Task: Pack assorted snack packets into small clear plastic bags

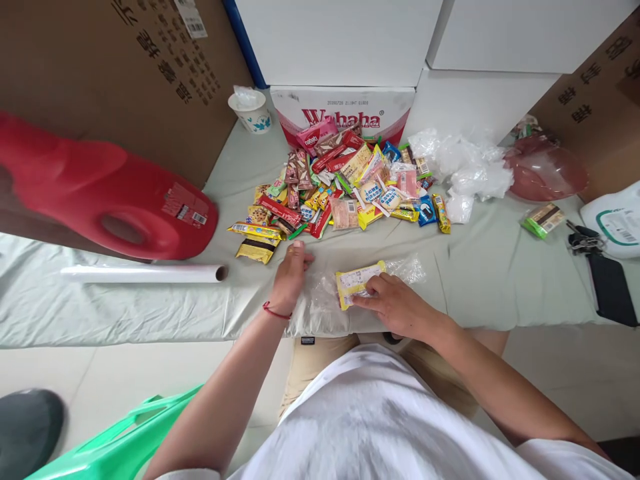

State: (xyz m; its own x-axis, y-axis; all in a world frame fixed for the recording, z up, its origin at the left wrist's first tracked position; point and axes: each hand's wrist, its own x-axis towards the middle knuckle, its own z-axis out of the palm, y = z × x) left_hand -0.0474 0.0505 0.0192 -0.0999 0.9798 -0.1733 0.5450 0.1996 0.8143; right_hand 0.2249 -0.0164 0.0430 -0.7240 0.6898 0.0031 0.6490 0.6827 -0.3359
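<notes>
A yellow-and-white snack packet (359, 279) lies on a clear plastic wrapper (323, 293) near the table's front edge. My right hand (395, 303) is on the packet from the right, its fingers closed over the printed side. To the left of the wrapper, my left hand (291, 273) rests on the cloth with its fingers loosely bent and slightly apart. I see nothing held in it. Just beyond both hands spreads a heap of wrapped snacks (345, 170) in many colours. A yellow packet (258, 249) lies at the heap's near left corner.
On the left are a red jug (120, 193), a film roll (145, 273) and a paper cup (250, 112). Crumpled clear plastic (465, 167), a red bowl (547, 167), a green-ended snack (543, 220), keys (584, 239) and a black phone (613, 287) lie right. White boxes (340, 43) stand behind.
</notes>
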